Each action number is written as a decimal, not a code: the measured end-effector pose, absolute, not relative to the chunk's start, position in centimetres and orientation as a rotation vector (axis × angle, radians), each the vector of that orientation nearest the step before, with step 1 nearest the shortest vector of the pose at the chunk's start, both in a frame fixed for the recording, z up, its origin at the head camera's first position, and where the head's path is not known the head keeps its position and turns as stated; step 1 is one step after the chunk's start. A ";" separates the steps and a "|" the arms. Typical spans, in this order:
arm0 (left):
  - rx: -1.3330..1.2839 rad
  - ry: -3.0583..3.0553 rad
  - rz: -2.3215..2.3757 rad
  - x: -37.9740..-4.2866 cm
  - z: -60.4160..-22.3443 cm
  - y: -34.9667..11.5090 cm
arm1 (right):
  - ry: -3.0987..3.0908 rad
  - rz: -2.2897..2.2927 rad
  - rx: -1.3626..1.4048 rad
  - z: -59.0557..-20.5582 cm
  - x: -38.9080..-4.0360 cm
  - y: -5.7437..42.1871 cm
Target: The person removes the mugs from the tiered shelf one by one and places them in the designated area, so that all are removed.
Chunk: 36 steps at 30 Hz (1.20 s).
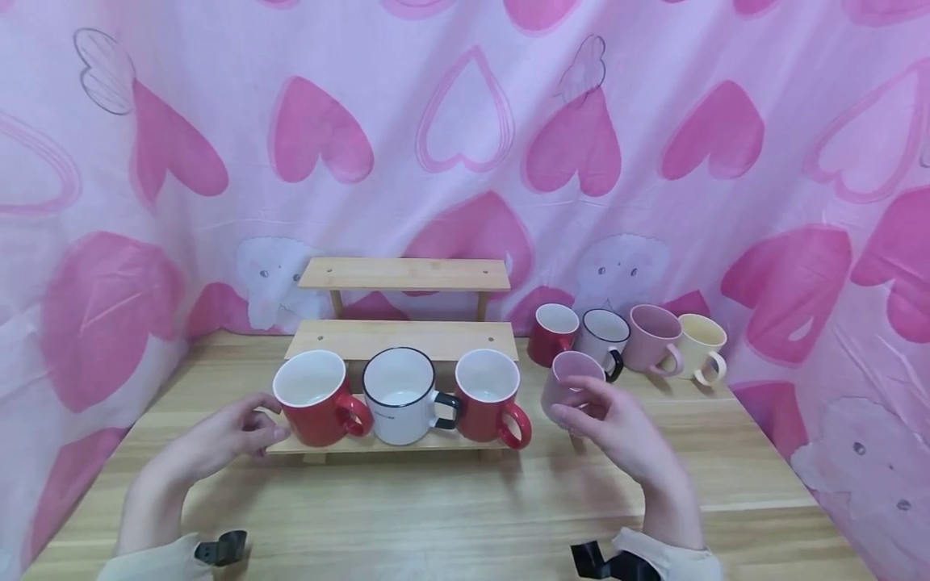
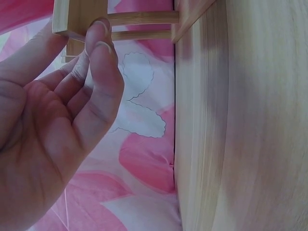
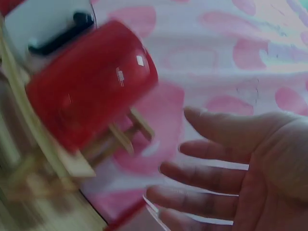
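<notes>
Three mugs stand in a row on the lowest board of a wooden tiered rack: a red mug, a white mug with black rim and handle, and another red mug. My left hand is beside the left red mug, fingers loosely bent. In the left wrist view its fingertips overlap a board end. My right hand partly covers a pink mug on the table. The right wrist view, blurred, shows its fingers spread with nothing between them, near the right red mug.
At the back right of the table stand a red mug, a white mug with a black handle, a pink mug and a cream mug. Behind hangs a pink heart-patterned curtain.
</notes>
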<state>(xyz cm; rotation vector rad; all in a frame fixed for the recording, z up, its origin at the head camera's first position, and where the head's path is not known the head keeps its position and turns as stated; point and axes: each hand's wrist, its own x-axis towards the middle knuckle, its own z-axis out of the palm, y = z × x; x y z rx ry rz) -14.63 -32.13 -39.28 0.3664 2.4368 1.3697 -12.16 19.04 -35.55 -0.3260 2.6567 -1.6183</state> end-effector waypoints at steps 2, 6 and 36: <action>0.364 2.446 1.365 -14.6 -39.3 -32.1 | 2.604 -1.643 -0.386 -35.5 -12.3 18.3; 0.356 2.441 1.366 -14.7 -39.3 -32.2 | 2.505 -1.662 -0.509 -35.5 -12.6 17.0; 0.349 2.483 1.315 -14.4 -38.8 -31.8 | 2.268 -1.646 -0.738 -37.2 -13.1 15.6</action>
